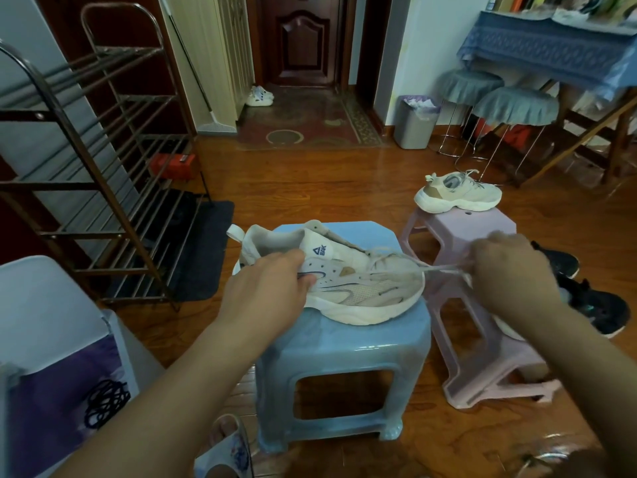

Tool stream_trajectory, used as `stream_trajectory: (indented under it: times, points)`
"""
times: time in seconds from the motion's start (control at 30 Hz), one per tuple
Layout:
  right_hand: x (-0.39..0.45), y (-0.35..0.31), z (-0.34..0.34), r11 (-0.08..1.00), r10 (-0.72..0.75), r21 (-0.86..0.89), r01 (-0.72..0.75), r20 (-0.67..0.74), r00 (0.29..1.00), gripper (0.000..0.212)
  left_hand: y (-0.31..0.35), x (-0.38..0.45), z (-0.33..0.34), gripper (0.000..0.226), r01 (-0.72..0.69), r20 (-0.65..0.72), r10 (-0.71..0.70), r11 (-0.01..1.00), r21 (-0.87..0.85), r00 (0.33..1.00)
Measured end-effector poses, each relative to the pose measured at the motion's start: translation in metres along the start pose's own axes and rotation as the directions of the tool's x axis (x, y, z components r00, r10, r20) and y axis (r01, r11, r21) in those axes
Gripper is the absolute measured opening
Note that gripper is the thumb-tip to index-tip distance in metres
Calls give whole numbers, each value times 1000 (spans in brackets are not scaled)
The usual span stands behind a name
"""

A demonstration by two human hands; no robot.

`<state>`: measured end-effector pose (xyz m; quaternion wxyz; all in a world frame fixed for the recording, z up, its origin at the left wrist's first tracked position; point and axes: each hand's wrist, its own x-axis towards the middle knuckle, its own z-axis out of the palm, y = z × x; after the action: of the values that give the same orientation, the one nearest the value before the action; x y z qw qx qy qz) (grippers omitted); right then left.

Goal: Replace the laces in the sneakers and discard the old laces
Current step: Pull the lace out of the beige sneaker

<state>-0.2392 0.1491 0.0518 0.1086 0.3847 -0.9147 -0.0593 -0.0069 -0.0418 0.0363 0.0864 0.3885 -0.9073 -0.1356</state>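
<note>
Left hand (272,281) gripped white sneaker (348,288) on blue stool (344,353), centre frame. Right hand (506,267) pinched old lace (410,262). Grey bin (413,129) upper right held crumpled paper (421,103).

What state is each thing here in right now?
White sneaker: on its side on the blue stool, gripped by left hand.
Old lace: pulled taut by right hand.
Second sneaker: upright on pink stool, laced.
Bin: holds paper.
</note>
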Motion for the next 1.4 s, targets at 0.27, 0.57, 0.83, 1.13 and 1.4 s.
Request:
stream_trajectory:
  times: [0.27,0.57,0.83,1.13,1.4]
  points:
    - [-2,-36,-8,926,-129,347,151,-88,988,26,0,-1,0,20,-15,-2,15,1000,5,1000]
    - [1,-91,17,849,-381,262,458,-295,876,18,-1,0,4,22,-10,-20,9,1000,-9,1000]
    - [-16,-24,10,998,-34,-43,48,286,958,12,2,1,5,21,22,-23,-22,1000,19,1000]
    - [-20,-62,0,921,-236,351,172,151,960,33,1,2,6,19,2,-17,-2,1000,-8,1000]
    - [-42,-87,-18,796,-605,348,495,430,670,25,1,0,11,21,-7,-58,7,1000,-9,998]
